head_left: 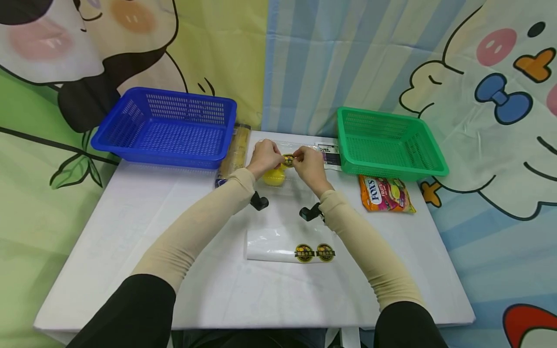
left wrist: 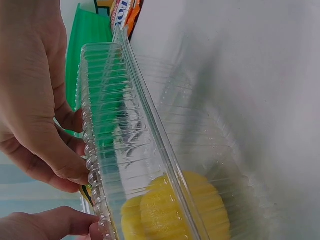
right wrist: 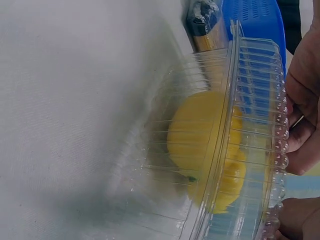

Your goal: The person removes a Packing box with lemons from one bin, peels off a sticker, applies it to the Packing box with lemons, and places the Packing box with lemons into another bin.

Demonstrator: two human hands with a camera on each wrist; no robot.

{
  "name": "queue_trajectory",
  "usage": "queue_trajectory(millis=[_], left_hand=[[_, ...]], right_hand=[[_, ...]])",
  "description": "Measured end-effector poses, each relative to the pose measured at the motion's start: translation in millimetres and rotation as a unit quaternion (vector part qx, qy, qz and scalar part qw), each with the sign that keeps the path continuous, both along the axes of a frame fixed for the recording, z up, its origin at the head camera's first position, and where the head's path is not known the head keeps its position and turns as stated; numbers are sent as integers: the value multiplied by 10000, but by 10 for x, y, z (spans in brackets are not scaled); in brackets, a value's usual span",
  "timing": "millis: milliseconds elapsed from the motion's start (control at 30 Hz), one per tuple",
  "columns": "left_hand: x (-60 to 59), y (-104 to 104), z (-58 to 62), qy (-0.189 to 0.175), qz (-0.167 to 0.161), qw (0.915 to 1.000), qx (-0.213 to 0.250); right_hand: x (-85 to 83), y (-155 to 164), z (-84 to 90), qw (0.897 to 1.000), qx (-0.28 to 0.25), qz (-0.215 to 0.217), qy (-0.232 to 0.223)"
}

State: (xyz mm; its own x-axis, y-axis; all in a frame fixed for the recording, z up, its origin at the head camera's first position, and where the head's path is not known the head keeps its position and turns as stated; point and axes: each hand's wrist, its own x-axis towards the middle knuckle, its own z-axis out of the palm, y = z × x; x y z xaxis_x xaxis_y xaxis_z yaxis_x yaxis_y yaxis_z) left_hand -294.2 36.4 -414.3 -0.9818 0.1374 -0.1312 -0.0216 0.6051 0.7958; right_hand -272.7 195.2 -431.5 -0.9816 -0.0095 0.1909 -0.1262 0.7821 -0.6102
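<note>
Head view: left hand [head_left: 264,157] and right hand [head_left: 308,164] meet over the clear ribbed plastic clamshell box [head_left: 285,169] with yellow fruit [head_left: 273,177], mid-bench, each pinching the round black-and-yellow sticker [head_left: 288,160] on its lid between them.

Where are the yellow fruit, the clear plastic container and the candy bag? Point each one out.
yellow fruit [right wrist: 200,135]: right wrist view, on its rounded side seen through the plastic.
clear plastic container [left wrist: 125,125]: left wrist view, on its ribbed lid.
candy bag [head_left: 385,194]: head view, on the middle of its printed front.
</note>
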Motion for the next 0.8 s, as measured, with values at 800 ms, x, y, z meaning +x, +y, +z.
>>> queue_trajectory(millis=[800], left_hand=[[42,-33,16,305,-168,9986,-397]], right_hand=[[73,101,-49,9992,82,116,363]])
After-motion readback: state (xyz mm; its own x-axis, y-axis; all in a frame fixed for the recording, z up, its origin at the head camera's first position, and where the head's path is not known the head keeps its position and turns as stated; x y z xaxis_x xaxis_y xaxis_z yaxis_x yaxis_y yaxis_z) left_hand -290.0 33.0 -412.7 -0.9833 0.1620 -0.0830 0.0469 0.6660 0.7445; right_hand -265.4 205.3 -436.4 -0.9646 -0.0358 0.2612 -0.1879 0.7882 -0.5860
